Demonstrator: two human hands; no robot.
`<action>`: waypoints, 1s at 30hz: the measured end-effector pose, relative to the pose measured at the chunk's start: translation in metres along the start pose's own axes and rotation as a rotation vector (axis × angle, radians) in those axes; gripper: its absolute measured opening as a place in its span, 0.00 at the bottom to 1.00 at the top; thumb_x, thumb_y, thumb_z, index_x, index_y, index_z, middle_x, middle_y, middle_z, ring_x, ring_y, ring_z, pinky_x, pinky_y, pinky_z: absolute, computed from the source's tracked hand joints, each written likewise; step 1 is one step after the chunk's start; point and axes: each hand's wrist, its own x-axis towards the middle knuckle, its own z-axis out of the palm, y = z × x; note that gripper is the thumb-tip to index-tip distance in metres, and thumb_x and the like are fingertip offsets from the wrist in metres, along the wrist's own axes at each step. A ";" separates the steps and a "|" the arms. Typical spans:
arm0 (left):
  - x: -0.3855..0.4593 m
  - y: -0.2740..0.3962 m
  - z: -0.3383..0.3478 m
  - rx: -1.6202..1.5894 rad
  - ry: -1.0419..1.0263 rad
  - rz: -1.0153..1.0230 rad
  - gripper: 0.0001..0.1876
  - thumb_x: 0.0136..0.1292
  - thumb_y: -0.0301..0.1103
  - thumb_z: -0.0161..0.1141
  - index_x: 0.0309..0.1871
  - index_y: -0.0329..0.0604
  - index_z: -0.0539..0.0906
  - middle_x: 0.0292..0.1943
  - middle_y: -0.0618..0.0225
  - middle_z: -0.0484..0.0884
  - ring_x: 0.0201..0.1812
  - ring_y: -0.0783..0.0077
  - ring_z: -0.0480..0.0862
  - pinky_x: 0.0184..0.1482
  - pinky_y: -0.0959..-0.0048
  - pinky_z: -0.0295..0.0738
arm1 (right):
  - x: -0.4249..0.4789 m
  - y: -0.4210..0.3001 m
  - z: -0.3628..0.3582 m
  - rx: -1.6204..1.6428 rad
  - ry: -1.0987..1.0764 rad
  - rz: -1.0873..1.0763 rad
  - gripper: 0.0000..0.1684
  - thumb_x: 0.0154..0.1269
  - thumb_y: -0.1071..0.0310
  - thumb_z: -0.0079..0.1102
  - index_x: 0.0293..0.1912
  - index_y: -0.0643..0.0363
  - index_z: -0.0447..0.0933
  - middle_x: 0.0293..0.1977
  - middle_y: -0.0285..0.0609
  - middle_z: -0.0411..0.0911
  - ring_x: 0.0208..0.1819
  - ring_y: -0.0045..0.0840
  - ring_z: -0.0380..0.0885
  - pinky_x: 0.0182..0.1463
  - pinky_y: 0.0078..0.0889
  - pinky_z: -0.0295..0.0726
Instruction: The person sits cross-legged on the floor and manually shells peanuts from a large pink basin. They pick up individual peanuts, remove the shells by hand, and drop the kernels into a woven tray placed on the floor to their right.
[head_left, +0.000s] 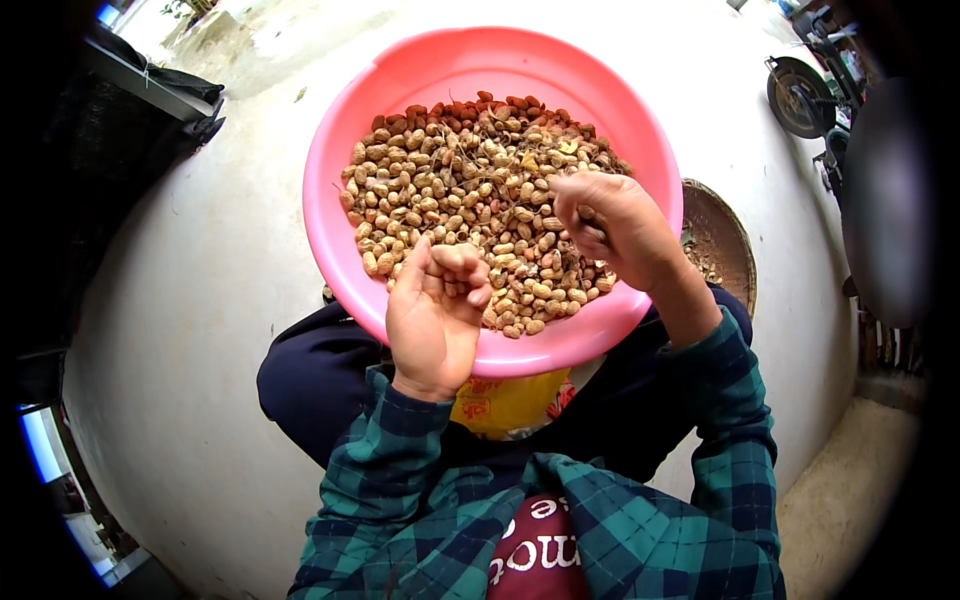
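Note:
A round pink plastic basin (495, 56) rests on or against my lap, holding a heap of unshelled peanuts (450, 187) mixed with dry stems and bits of leaf. Over the near left part of the heap, my left hand (439, 315) is palm up with its fingers curled; whether a peanut lies in them is not clear. My right hand (619, 225) hovers above the right side of the peanuts, fingers bent and thumb near the index finger. Its fingertips are blurred, so what they pinch, if anything, is hidden.
A round woven basket (739, 240) with peanut bits stands on the floor right of the basin, partly under its rim. Below the basin's near edge is a yellow bag (502, 405) with printing. A motorcycle wheel (801, 97) shows at the upper right, dark sheeting (180, 82) at the left.

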 end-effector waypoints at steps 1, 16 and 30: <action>0.002 0.002 -0.005 -0.034 -0.039 -0.006 0.18 0.71 0.44 0.38 0.34 0.40 0.72 0.26 0.71 0.70 0.27 0.79 0.67 0.27 0.82 0.63 | -0.001 0.001 0.009 -0.448 0.121 -0.117 0.11 0.58 0.64 0.60 0.25 0.61 0.79 0.21 0.34 0.76 0.19 0.13 0.70 0.23 0.17 0.67; -0.001 -0.001 0.004 0.308 0.001 -0.139 0.10 0.70 0.39 0.45 0.37 0.45 0.70 0.19 0.77 0.66 0.15 0.89 0.58 0.13 0.88 0.48 | 0.003 0.028 0.021 -0.816 -0.007 -0.482 0.08 0.56 0.69 0.62 0.36 0.61 0.80 0.25 0.39 0.74 0.27 0.22 0.73 0.29 0.24 0.70; -0.008 -0.006 0.019 0.377 -0.113 -0.005 0.13 0.71 0.42 0.40 0.39 0.44 0.73 0.19 0.78 0.63 0.18 0.86 0.58 0.19 0.87 0.52 | -0.008 0.026 0.035 -0.440 -0.081 -0.465 0.13 0.59 0.67 0.61 0.44 0.62 0.79 0.30 0.33 0.75 0.30 0.11 0.72 0.32 0.13 0.71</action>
